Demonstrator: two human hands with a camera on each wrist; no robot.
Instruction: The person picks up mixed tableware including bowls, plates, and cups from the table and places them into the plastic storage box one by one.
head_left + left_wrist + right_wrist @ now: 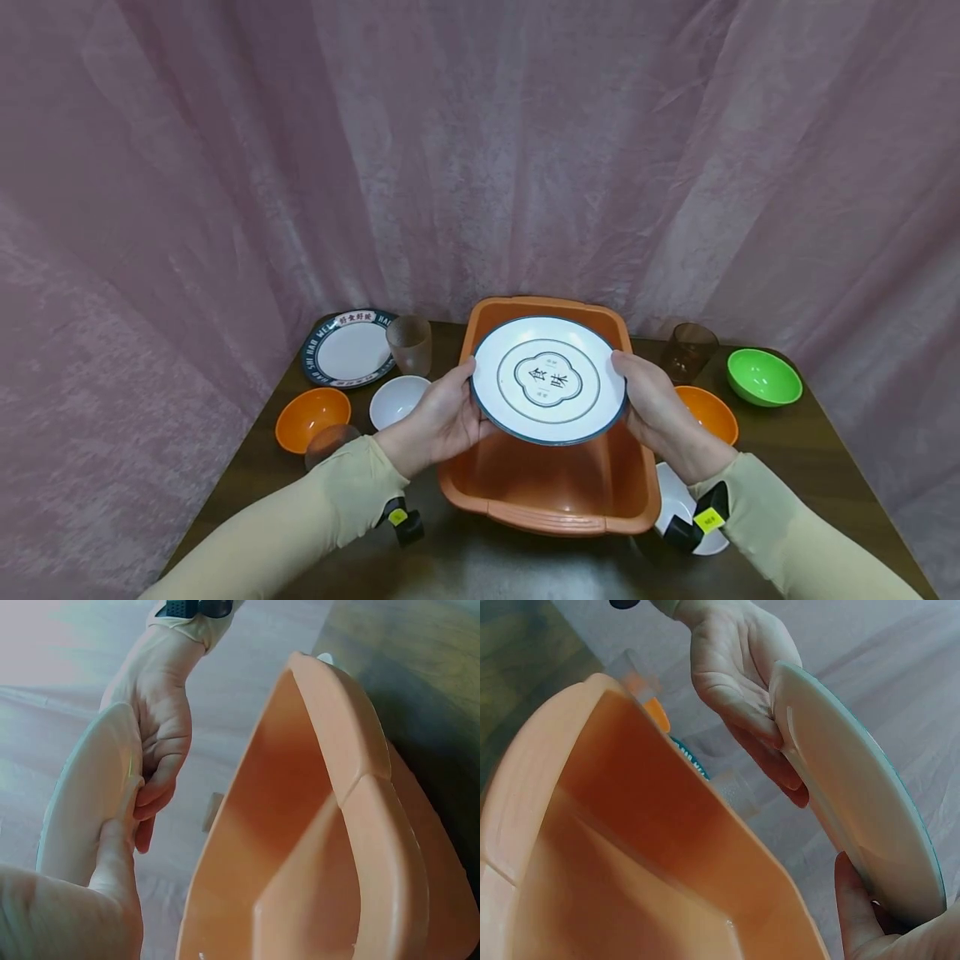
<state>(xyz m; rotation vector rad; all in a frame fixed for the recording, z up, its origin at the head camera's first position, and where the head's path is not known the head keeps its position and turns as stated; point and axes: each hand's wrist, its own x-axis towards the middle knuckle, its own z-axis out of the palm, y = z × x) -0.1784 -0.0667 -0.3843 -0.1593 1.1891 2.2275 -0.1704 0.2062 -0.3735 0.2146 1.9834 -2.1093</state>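
Both hands hold a white plate [549,380] with a blue rim and dark printed characters above an orange basin [555,527]. My left hand [442,417] grips its left edge, thumb on the rim and fingers beneath; my right hand [660,408] grips the right edge the same way. In the left wrist view the plate [90,795] is seen from the side, beside the basin [375,825]. The right wrist view shows the plate's underside [855,795] raised over the basin wall [667,817], which shows no dishes in its visible part.
Left of the basin are a patterned plate [352,350], a frosted cup [409,343], an orange bowl [311,417] and a white bowl [396,400]. To the right are a brown cup [686,352], a green bowl [763,377], an orange bowl [708,412] and white dishware [675,500].
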